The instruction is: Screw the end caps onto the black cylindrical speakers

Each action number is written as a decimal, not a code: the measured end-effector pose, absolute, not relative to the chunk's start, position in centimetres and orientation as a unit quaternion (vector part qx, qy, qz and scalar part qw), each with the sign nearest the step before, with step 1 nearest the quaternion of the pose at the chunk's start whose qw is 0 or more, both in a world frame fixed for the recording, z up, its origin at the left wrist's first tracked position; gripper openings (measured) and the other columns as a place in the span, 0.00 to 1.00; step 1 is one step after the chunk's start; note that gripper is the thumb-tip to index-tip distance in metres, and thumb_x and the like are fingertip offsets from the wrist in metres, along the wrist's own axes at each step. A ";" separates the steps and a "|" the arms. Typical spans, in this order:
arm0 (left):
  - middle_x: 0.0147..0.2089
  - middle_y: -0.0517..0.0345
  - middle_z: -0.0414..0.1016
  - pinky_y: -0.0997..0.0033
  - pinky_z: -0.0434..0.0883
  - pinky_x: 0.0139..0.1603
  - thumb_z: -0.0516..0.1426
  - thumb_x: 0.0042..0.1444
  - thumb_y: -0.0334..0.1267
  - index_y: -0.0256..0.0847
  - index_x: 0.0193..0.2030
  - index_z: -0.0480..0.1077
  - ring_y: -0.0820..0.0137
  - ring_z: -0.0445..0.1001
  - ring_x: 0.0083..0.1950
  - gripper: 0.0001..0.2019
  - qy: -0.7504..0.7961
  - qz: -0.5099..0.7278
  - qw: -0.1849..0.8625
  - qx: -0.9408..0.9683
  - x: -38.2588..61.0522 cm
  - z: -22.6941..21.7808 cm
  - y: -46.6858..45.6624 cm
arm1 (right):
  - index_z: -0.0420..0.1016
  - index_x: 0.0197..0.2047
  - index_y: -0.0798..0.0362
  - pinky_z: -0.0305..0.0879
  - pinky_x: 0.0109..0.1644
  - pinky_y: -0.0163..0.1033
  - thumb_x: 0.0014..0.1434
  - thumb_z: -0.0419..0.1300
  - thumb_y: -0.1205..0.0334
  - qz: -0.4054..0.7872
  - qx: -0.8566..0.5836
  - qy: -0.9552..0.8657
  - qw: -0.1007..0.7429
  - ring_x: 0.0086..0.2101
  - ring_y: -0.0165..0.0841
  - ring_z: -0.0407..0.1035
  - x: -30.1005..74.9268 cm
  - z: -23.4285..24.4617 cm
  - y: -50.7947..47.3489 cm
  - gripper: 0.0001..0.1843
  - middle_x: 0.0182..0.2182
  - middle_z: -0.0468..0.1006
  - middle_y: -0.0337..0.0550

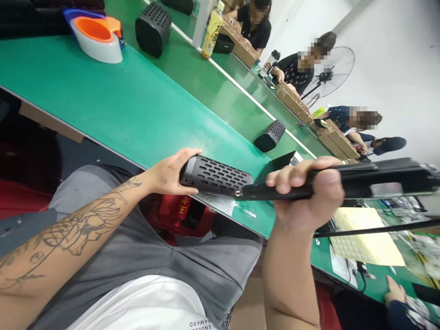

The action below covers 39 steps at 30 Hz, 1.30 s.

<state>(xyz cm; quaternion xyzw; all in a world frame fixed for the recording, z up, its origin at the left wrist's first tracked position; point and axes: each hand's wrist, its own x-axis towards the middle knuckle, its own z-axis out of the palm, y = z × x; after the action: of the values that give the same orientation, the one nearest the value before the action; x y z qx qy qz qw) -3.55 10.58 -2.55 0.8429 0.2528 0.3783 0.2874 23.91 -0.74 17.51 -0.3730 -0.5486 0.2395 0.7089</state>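
Note:
My left hand [168, 173] grips the near end of a dark grey cylindrical speaker [220, 174] with a slotted grille, thumb and fingers on either side of its end cap. The speaker lies at the front edge of the green table [130, 110]. In my raised right hand [309, 192] is a long black hand tool [374, 178] with a small pale label; its exact kind is unclear. The tool's narrow end meets or overlaps the speaker's far end, beside a small shiny spot. Whether the two touch cannot be made out.
Two similar speakers [153, 28] [270, 135] stand farther back. A tape roll [99, 48] sits at upper left, a yellow drink bottle [213, 32] beyond. A yellow sheet [366, 238] and cables lie at right. Across the table, several people work at cardboard boxes [292, 101]. Another person's hand [395, 291] appears lower right.

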 end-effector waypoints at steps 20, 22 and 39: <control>0.84 0.31 0.74 0.40 0.79 0.85 0.80 0.60 0.54 0.42 0.93 0.54 0.38 0.79 0.83 0.63 0.234 0.410 0.252 0.845 -3.2 -4.4 11.0 | 0.74 0.37 0.46 0.76 0.26 0.42 0.58 0.80 0.50 -0.035 -0.527 -0.401 0.749 0.19 0.33 0.70 35.7 14.7 -1.5 0.19 0.20 0.73 0.28; 0.84 0.31 0.74 0.42 0.78 0.86 0.79 0.60 0.53 0.42 0.93 0.55 0.38 0.79 0.84 0.62 0.228 0.424 0.249 0.840 -3.1 -4.5 11.0 | 0.74 0.37 0.46 0.75 0.24 0.41 0.61 0.78 0.54 -0.025 -0.498 -0.408 0.765 0.18 0.32 0.69 33.4 15.7 -2.0 0.17 0.20 0.72 0.27; 0.85 0.30 0.73 0.38 0.84 0.78 0.82 0.56 0.52 0.46 0.93 0.58 0.37 0.83 0.80 0.64 0.216 0.428 0.288 0.829 -2.0 -4.3 10.9 | 0.80 0.45 0.42 0.73 0.23 0.39 0.69 0.80 0.49 0.227 -0.327 -0.554 0.731 0.17 0.29 0.67 13.9 16.1 1.7 0.15 0.24 0.75 0.25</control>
<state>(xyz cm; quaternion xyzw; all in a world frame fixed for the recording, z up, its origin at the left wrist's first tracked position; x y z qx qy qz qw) -2.03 10.85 -4.25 0.8288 0.2157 0.4284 0.2881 13.90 1.70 16.06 -0.3267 -0.5545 0.2274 0.7308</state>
